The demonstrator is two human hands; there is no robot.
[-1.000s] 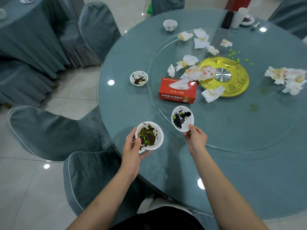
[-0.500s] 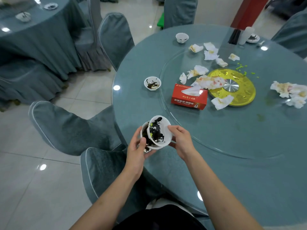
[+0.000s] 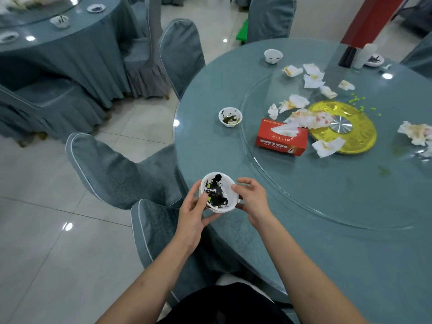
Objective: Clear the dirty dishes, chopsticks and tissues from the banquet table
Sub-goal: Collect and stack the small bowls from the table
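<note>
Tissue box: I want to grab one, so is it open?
Open: a white tissue sticks up from the slot atop the red tissue box.
</note>
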